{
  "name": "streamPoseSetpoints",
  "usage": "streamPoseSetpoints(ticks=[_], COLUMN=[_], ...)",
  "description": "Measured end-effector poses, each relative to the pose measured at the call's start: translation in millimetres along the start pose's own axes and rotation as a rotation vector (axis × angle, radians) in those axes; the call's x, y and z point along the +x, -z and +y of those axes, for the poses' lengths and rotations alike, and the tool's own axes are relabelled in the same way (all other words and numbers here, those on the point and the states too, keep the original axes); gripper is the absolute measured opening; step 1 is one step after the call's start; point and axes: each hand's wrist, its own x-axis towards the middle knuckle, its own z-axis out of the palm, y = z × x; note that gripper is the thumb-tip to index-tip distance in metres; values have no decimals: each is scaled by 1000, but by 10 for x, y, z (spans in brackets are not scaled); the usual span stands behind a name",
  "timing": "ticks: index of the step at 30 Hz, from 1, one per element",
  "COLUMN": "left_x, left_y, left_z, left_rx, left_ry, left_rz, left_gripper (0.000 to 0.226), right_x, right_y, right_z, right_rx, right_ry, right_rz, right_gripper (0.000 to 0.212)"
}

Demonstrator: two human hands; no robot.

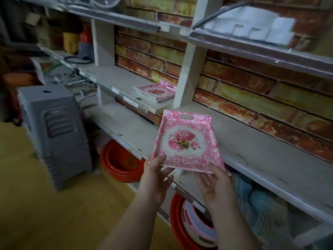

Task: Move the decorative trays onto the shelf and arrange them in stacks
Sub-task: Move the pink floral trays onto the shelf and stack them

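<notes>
A pink decorative tray (186,141) with a rose picture and a cut-out handle is held tilted above the front edge of the pale shelf (261,156). My left hand (158,175) grips its near left corner, thumb on top. My right hand (216,184) holds the near right edge from below. A small stack of matching pink trays (155,92) lies on the shelf one level up, to the left of the white upright post (189,69).
A grey plastic stool (55,132) stands on the yellow floor at the left. Red basins (119,163) and a pink-and-red tub (194,224) sit under the lowest shelf. Brick-pattern panels back the shelves; white foam pieces (252,26) lie on the upper right shelf.
</notes>
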Motion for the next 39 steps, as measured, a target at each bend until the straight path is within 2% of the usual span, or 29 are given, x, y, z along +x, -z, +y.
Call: streamPoseSetpoints(ticks=[4, 10, 19, 25, 29, 32, 34, 37, 39], left_x=[-47, -208, -8, 263, 419, 518, 551, 535, 498], left_y=[405, 663, 1041, 972, 950, 1038, 1088, 1140, 1175], left_z=[274, 618, 1096, 1312, 1388, 1359, 1298, 1139, 1065], left_rx=[-77, -99, -121, -121, -120, -150, -159, -160, -158], left_ry=[-83, -202, -371, -520, -571, -596, -610, -608, -628], left_rz=[7, 116, 367, 438, 512, 585, 637, 733, 771], left_gripper=[62, 41, 47, 46, 40, 47, 50, 48, 48], right_x=[-42, 52, 436, 919, 1150, 1295, 1398, 1489, 1517], right_y=[-327, -737, -1496, -1953, -2128, -2189, -2210, -2216, -2207], right_z=[346, 699, 1178, 1344, 1458, 1566, 1698, 1889, 2002], right_rx=[-47, -87, -110, -122, -103, -108, -142, -210, -238], right_ry=[-76, -199, -459, -563, -659, -737, -785, -834, -863], right_rz=[-121, -228, -439, -572, -604, -621, -631, -677, -704], right_gripper=[43, 44, 42, 47, 36, 30, 35, 54, 58])
